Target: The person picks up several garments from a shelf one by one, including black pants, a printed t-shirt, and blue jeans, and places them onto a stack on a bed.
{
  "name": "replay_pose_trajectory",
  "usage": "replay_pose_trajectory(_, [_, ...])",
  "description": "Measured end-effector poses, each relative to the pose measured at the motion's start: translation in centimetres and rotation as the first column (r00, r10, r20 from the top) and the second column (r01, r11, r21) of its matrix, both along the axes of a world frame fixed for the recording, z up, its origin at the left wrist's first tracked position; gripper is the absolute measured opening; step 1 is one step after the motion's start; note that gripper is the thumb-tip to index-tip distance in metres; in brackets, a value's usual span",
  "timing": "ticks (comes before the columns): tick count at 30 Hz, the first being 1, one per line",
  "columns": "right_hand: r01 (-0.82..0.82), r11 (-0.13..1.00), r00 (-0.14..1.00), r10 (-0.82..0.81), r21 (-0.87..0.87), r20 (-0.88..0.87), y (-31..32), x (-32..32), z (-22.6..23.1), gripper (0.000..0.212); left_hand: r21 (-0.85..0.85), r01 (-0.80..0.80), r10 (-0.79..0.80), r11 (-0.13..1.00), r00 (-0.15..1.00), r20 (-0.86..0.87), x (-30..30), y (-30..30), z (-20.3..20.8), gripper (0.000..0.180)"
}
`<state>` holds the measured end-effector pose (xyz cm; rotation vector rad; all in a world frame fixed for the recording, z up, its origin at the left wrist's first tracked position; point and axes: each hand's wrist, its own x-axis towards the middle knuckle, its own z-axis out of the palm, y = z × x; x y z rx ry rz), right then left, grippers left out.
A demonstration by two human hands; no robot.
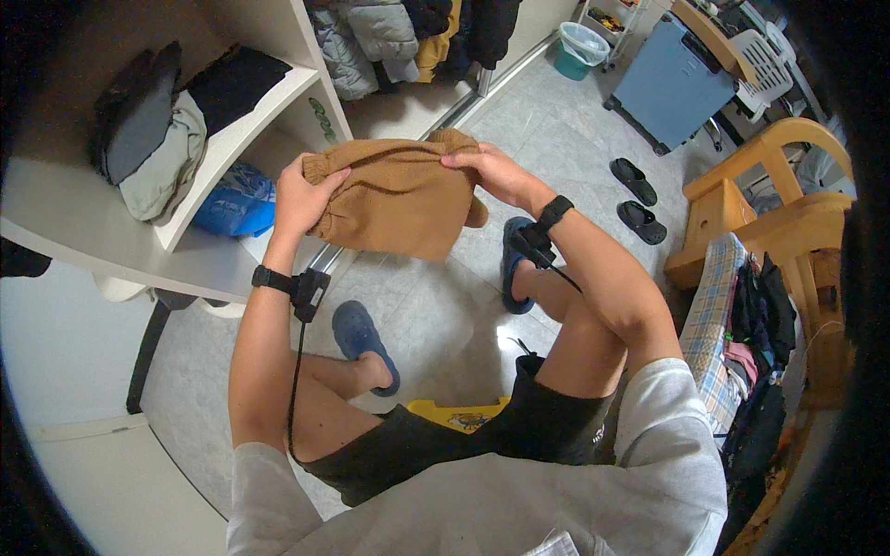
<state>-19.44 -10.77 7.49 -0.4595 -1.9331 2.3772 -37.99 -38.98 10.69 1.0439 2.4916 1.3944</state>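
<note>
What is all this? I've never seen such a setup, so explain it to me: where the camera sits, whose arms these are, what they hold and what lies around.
There is no robot here, just a person, seated. The single picture comes from a wide fisheye camera on their head, looking down, so straight edges bend near the rim.

The left hand and right hand hold a brown knitted garment between them, gripping it near its upper corners. Each wrist wears a small black device with a cable; the picture doesn't show what it does.

At left, folded clothes lie in a white cabinet, with a blue bag in a compartment below. On the tiled floor, at right, lie two black clogs.
</note>
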Motion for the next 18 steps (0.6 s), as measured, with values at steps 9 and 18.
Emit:
replay_pose_trajectory(9, [0.121, 0.937, 0.993, -0.112, -0.327, 0.047, -4.4, -1.0, 2.1, 0.037, -0.151, -0.284, 0.228, 0.947, 0.924, -0.306, 0.6, 0.9, -6.2, 0.07])
replay_pose_trajectory(18, [0.31, 0.857, 0.949, -0.306, -0.412, 0.076, -7.4, -2.5, 0.4, 0.029, 0.045, 0.306, -0.309, 0.951, 0.941, 0.135, 9.4, 6.4, -7.4, 0.086])
